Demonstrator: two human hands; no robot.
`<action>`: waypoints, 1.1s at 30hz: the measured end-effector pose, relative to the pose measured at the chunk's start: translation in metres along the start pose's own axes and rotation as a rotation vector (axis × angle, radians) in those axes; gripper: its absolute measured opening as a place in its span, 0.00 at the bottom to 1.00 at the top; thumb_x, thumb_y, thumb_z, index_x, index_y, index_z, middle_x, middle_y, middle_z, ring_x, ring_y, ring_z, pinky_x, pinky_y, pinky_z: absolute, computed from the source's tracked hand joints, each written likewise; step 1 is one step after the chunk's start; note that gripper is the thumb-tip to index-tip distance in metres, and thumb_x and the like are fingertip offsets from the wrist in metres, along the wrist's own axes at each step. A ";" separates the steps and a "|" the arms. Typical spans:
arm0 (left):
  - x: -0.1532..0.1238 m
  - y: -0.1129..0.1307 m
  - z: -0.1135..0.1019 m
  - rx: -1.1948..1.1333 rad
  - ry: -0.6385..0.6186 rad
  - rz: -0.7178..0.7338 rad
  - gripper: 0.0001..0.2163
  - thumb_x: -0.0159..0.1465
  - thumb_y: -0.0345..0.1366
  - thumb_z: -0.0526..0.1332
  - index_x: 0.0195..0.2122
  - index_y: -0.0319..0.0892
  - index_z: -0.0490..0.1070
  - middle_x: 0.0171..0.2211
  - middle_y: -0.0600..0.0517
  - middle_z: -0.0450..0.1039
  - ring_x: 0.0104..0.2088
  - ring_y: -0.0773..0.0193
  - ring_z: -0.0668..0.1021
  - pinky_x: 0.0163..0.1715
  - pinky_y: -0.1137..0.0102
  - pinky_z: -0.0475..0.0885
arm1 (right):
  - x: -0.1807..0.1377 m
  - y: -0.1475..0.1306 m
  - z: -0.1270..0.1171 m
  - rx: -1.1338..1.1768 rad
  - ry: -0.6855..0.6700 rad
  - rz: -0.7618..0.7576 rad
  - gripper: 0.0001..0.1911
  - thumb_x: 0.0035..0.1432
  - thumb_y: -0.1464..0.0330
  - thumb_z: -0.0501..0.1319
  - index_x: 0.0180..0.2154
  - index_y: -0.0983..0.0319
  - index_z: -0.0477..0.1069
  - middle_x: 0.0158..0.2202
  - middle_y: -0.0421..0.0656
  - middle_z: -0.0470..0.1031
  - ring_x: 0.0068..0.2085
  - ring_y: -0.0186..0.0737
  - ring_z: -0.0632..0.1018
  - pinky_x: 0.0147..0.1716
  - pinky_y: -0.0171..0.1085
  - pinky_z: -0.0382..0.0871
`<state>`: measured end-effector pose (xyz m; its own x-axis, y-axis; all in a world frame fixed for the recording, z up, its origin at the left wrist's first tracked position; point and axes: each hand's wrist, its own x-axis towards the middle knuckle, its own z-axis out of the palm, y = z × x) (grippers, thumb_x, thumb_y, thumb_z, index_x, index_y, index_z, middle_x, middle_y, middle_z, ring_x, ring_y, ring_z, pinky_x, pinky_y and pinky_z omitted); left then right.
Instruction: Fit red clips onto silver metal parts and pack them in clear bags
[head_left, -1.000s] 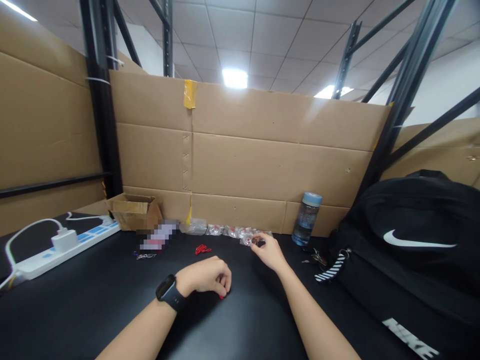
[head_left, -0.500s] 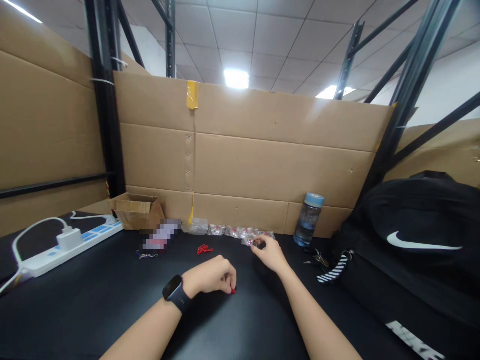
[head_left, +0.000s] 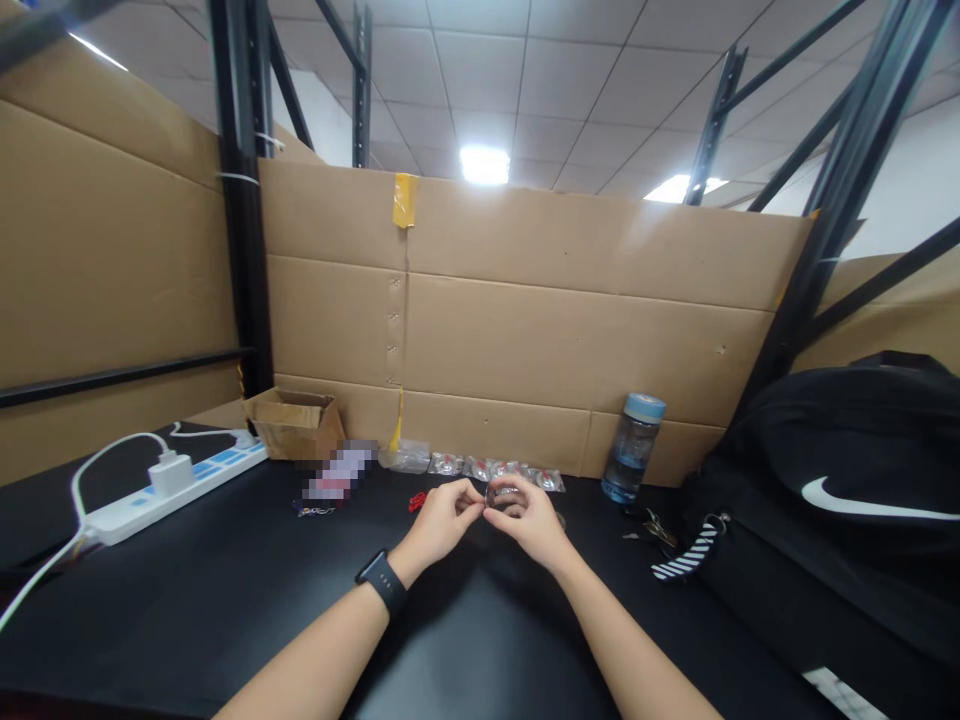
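Observation:
My left hand [head_left: 448, 517], with a dark watch [head_left: 384, 582] on its wrist, has its thumb and forefinger pinched together, nearly touching the right fingertips. What it pinches is hidden. My right hand [head_left: 531, 515] curls its fingers and thumb around a small clear, shiny thing [head_left: 491, 494], partly covered by the fingers. Both hands are above the black table [head_left: 465, 640]. Just left of and behind my left hand lies a bunch of red cord [head_left: 417, 502]. Several small clear packets [head_left: 448, 464] with red and silvery contents form a row behind the hands.
A blue-lidded bottle [head_left: 634, 450], keys [head_left: 660, 530] and a black backpack [head_left: 840, 520] are on the right. An open cardboard box [head_left: 296, 425], a blurred-out item [head_left: 341, 470] and a white power strip [head_left: 180, 495] with cables are at left. Cardboard panels [head_left: 525, 340] wall the back.
My left hand has moved up and forward from the table, where it pinched a small red thing. My right hand has come away from the packets, and the two hands now meet. The view has shifted slightly.

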<state>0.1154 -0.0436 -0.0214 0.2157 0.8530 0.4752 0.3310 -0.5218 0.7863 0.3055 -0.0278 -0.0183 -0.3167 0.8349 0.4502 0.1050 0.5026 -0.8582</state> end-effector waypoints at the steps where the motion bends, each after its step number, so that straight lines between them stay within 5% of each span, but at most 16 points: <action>1: 0.001 -0.001 0.000 -0.068 0.004 -0.020 0.07 0.62 0.38 0.63 0.33 0.40 0.74 0.32 0.50 0.79 0.33 0.62 0.80 0.35 0.72 0.71 | 0.000 -0.001 0.002 0.016 0.001 -0.001 0.21 0.49 0.62 0.71 0.45 0.60 0.73 0.46 0.47 0.77 0.42 0.42 0.80 0.33 0.34 0.76; 10: 0.003 -0.003 0.003 -0.285 0.016 -0.083 0.12 0.57 0.40 0.68 0.36 0.37 0.79 0.37 0.45 0.82 0.39 0.55 0.82 0.44 0.65 0.75 | -0.001 -0.005 0.000 0.164 0.001 0.047 0.24 0.46 0.60 0.74 0.43 0.61 0.74 0.46 0.48 0.78 0.47 0.49 0.81 0.44 0.44 0.78; 24: 0.000 0.003 -0.002 0.080 -0.002 0.018 0.11 0.65 0.39 0.58 0.34 0.40 0.77 0.30 0.51 0.79 0.31 0.62 0.77 0.34 0.72 0.68 | -0.003 -0.010 0.002 0.032 -0.020 -0.014 0.20 0.45 0.60 0.74 0.39 0.61 0.76 0.48 0.50 0.79 0.48 0.49 0.81 0.45 0.43 0.76; 33: -0.002 0.011 -0.001 0.127 0.045 0.065 0.10 0.66 0.37 0.56 0.34 0.42 0.75 0.32 0.51 0.78 0.33 0.62 0.77 0.37 0.72 0.68 | -0.001 -0.006 0.001 0.069 -0.025 -0.010 0.16 0.49 0.56 0.72 0.34 0.61 0.77 0.48 0.49 0.79 0.45 0.48 0.82 0.47 0.45 0.76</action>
<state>0.1170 -0.0513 -0.0136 0.1999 0.8154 0.5433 0.4320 -0.5710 0.6981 0.3045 -0.0321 -0.0140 -0.3410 0.8238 0.4529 0.0372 0.4932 -0.8691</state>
